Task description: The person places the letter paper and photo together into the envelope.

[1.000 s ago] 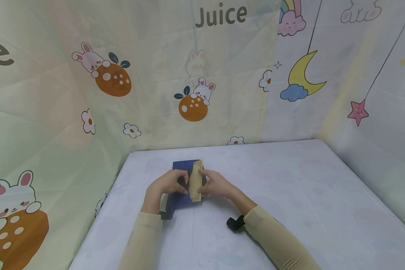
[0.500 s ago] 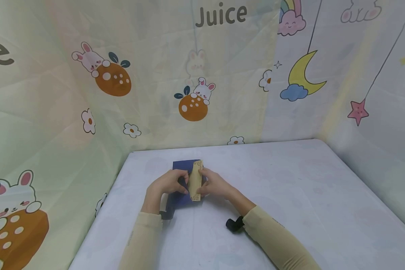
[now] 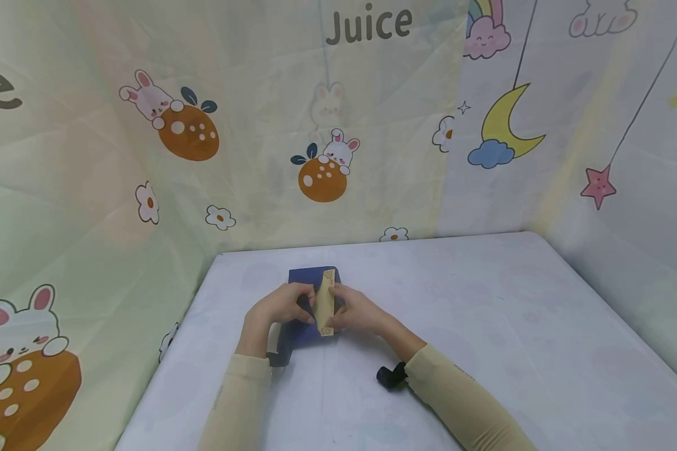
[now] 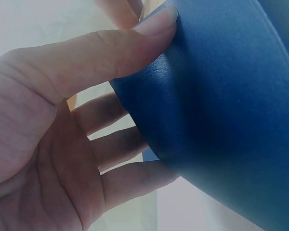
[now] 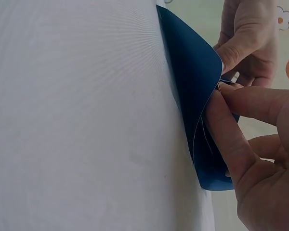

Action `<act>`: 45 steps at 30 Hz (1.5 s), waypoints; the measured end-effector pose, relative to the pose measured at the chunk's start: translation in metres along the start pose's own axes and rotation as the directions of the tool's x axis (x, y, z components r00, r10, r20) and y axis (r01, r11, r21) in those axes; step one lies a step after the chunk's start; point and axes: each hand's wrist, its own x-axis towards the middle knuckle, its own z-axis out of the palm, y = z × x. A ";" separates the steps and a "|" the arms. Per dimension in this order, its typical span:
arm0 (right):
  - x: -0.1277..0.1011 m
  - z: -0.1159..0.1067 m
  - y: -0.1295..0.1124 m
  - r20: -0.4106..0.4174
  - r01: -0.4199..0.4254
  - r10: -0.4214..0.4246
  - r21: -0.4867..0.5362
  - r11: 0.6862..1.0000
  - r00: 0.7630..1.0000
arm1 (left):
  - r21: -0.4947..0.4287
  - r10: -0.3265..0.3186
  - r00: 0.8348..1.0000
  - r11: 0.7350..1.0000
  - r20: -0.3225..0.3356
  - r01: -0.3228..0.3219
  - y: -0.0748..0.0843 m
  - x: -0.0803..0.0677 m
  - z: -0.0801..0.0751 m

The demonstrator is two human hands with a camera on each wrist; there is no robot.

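Note:
A dark blue, smooth, bendable sheet (image 3: 309,275) lies on the table between the hands, its middle bent upward. Along the bend stands a narrow cream strip (image 3: 325,308) with a speckled pattern at both ends; whether it is part of the sheet cannot be told. The left hand (image 3: 282,305) pinches the raised blue edge, with its thumb (image 4: 135,45) on the blue face and its other fingers behind. From the other side, the right hand (image 3: 362,308) pinches the strip. In the right wrist view, the right fingers (image 5: 226,130) reach into the curved blue fold.
The white-covered table (image 3: 457,326) extends widely to the right. A black wrist camera (image 3: 392,376) sits at the right cuff, and a dark device (image 3: 280,352) is by the left wrist. Printed fabric walls (image 3: 259,125) enclose the back and sides.
The cream strip has tilted and looks narrower, its right edge shifting slightly left. The right fingers moved slightly left with it. The left hand has hardly moved.

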 end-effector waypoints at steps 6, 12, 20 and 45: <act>0.000 0.001 0.000 0.005 0.003 -0.003 -0.010 1.000 1.000 | 0.001 0.009 1.000 1.000 -0.001 -0.009 -0.001 0.000 0.000; -0.001 0.003 -0.003 0.024 -0.005 0.006 -0.037 0.999 1.000 | -0.002 0.014 1.000 1.000 0.001 -0.014 -0.001 0.000 0.000; 0.000 0.004 -0.003 0.027 -0.014 0.016 -0.066 0.998 1.000 | 0.001 0.020 1.000 1.000 0.003 -0.020 0.000 0.000 -0.001; -0.004 0.008 -0.009 0.054 0.017 -0.012 -0.097 0.995 0.998 | 0.003 0.038 0.999 0.999 0.007 -0.038 0.000 -0.001 -0.001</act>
